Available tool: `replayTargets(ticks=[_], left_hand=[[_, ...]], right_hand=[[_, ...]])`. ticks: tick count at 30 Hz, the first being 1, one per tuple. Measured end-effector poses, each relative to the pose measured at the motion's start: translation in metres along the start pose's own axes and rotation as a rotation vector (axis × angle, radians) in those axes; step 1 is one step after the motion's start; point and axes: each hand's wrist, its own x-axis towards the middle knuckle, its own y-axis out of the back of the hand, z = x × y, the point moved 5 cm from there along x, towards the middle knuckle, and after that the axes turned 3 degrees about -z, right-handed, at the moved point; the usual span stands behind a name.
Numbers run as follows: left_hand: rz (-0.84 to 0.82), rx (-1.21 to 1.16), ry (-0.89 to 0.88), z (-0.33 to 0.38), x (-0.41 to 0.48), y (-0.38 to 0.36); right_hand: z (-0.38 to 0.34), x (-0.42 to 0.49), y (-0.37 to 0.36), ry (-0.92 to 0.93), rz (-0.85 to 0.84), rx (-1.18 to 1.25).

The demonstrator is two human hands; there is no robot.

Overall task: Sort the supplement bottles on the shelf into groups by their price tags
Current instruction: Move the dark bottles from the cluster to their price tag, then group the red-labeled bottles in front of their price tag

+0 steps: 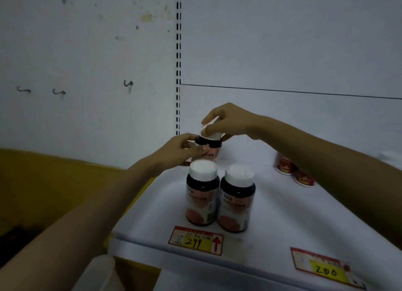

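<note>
Two dark supplement bottles with white caps stand side by side near the shelf's front, the left bottle point(202, 192) and the right bottle point(237, 198), just behind the 299 price tag point(196, 240). Behind them a third dark bottle point(210, 143) is held by both hands. My left hand point(180, 150) grips its body and my right hand point(226, 122) is closed over its white cap. Two red-labelled bottles point(293, 171) stand at the right, partly hidden behind my right forearm. A 200 price tag point(324, 269) sits on the shelf edge at the right.
The white shelf point(282, 214) has a white back panel and a slotted upright point(178, 62) at its left. A yellow surface point(54, 182) lies to the left of the shelf, below a stained white wall. A pale rounded object point(97, 273) shows at the bottom.
</note>
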Motion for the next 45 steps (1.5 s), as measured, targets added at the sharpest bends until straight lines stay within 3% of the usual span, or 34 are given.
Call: replayTargets(ticks=[6,21,27,32,36,45], left_hand=[[-0.069,-0.131,0.073,-0.044,-0.002,-0.016],[-0.148,-0.195,0.089,-0.055,-0.008,-0.022],[-0.083,-0.092,0.049,-0.030,0.004,-0.003],[-0.025,0.067,-0.094,0.037,0.026,0.003],[-0.052,0.296,-0.220,0.100,0.035,-0.053],[-0.194,0.369,-0.312,0.165,0.031,-0.237]], right_hand=[[0.018,-0.001,-0.029,-0.100,-0.121,-0.055],[0.022,-0.022,-0.031,-0.099,-0.081,-0.030],[0.020,-0.028,-0.020,-0.088,0.020,-0.103],[0.029,-0.064,0.017,-0.113,0.104,-0.223],[0.060,-0.105,0.053,-0.177,0.151,-0.328],[0.152,-0.207,0.141,-0.274,0.265,-0.457]])
